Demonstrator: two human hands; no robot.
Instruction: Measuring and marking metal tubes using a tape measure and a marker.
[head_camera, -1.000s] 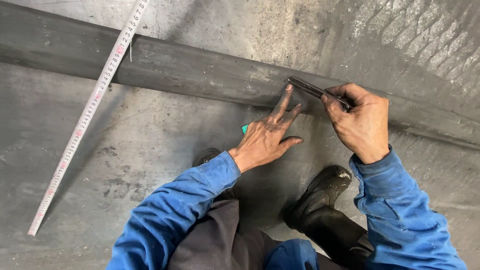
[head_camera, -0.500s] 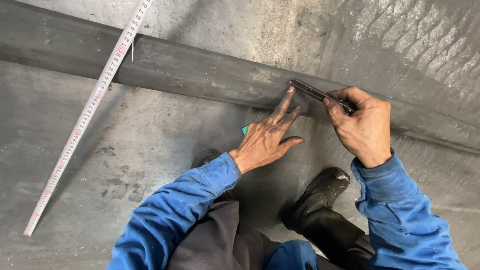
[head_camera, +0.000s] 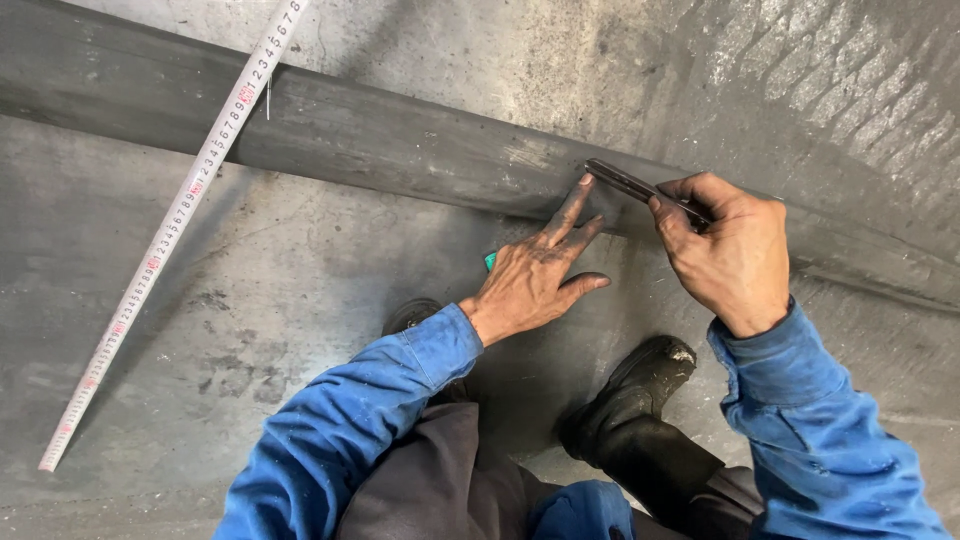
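A long dark metal bar (head_camera: 380, 140) runs across the concrete floor from upper left to right. My left hand (head_camera: 535, 275) lies flat with fingers spread, its fingertips pressing on the bar's near face; a small teal object (head_camera: 490, 261) peeks out beside its thumb. My right hand (head_camera: 730, 255) grips a thin dark marking tool (head_camera: 625, 183), whose tip touches the bar just above my left index finger.
A white tape measure (head_camera: 175, 225) lies stretched diagonally across the bar and floor at left. My black boots (head_camera: 640, 400) stand on the grey floor below my hands, with blue sleeves and dark trousers at the bottom.
None of note: both hands hold the same pose on the bar; the view has shifted very slightly.
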